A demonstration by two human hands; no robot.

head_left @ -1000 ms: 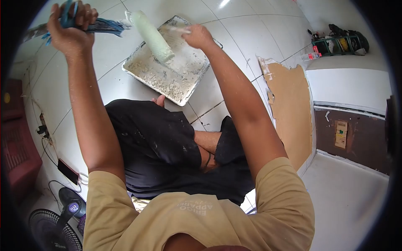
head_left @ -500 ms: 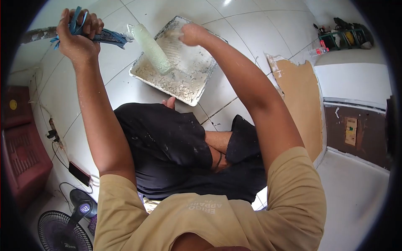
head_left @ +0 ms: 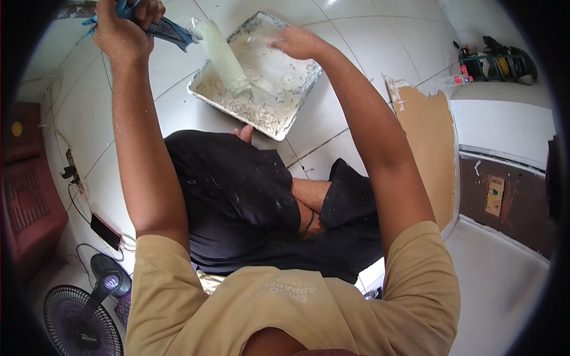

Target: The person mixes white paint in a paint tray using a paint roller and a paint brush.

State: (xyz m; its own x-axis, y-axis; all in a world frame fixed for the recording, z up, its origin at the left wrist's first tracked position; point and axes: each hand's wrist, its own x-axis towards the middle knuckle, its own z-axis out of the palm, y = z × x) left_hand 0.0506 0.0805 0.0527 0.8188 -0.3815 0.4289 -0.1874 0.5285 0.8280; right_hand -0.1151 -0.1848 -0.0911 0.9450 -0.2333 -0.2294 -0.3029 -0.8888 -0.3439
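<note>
My left hand (head_left: 126,38), at the upper left, is wrapped around the handle of a paint roller. Blue strips (head_left: 169,31) are tied around this handle. The pale green roller sleeve (head_left: 222,56) slants over a paint tray (head_left: 279,132), its lower end close to the tray's contents. Dried, flaky whitish material (head_left: 270,113) lies along the tray's near end, and the ribbed slope is coated too. Above the tray's far right side is my right hand (head_left: 298,43). Its fingers point left and are smeared by motion, so their grip does not show.
Brown board (head_left: 424,130) lies at the right, near a white ledge (head_left: 499,113) and a green rack of items (head_left: 499,66). To the left are a red plastic chair (head_left: 29,196), a phone (head_left: 105,231) with cables and a fan (head_left: 83,323). My crossed legs (head_left: 237,196) are just before the tray.
The whole view has shifted, with the tray and roller now higher in it. My right hand has turned, its fingers looking less tucked in. The left hand keeps its hold on the roller.
</note>
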